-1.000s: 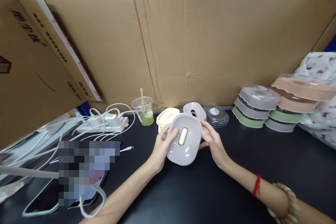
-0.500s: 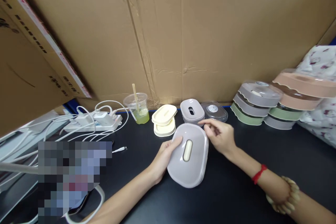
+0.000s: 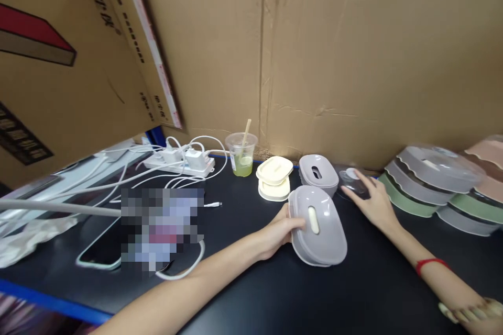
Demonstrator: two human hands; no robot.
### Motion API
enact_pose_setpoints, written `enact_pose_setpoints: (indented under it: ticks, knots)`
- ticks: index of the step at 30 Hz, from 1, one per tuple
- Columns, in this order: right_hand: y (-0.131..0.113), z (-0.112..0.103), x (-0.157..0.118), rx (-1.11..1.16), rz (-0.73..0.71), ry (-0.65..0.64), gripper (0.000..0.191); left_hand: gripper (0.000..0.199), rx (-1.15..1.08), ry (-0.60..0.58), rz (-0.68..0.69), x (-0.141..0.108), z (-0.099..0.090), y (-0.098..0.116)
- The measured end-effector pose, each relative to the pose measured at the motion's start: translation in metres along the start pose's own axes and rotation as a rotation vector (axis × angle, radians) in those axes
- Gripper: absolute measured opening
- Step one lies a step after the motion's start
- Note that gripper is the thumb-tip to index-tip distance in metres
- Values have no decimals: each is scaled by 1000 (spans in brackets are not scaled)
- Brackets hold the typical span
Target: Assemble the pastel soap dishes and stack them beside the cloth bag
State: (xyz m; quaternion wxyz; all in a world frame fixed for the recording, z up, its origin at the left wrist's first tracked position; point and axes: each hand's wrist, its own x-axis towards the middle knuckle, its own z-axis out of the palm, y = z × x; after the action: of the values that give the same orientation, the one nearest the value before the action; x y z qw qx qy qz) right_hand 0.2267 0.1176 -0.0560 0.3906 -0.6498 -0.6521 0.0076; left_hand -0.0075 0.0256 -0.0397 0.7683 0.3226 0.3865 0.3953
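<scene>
A grey oval-cornered container [image 3: 328, 227] with a cream handle piece on its lid is tilted above the black table, gripped at its left edge by my left hand [image 3: 281, 233], thumb on top. My right hand [image 3: 369, 199] has its fingers spread over a dark clear-lidded item [image 3: 354, 184] with a white round label; whether the fingertips touch it is unclear. Behind the held container stands a grey container with a slotted top [image 3: 319, 172]. Two cream lidded pieces [image 3: 275, 170] lie stacked to its left.
Stacked grey, green and peach wavy-edged containers [image 3: 422, 183] stand at the right. Left are a cup of green drink [image 3: 242, 159] with a straw, a power strip [image 3: 200, 167] with tangled white cables, and a phone [image 3: 104, 246]. Cardboard [image 3: 314, 52] rises behind the table.
The view has swung left. My right hand has left the held container's upper edge and reached right to the dark clear-lidded item, fingers spreading. The held container is tilted differently in my left hand.
</scene>
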Motion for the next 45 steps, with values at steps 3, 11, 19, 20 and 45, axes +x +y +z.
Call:
enact_pose_setpoints:
  ticks: [3,11,19,20,45]
  knots:
    - [-19,-8,-8,107,-24,236,93,51,-81,-29,30,-1,2,2]
    - [-73,1,-64,398,-424,70,50,47,-347,29,121,-7,6,4]
    - [-92,-3,-73,384,-568,-87,49,46,-379,65,167,-13,5,4]
    - [-92,-4,-73,392,-566,-100,51,47,-366,85,171,-14,6,4]
    - [-85,-21,-92,171,-384,-226,79,47,-300,49,172,3,12,-1]
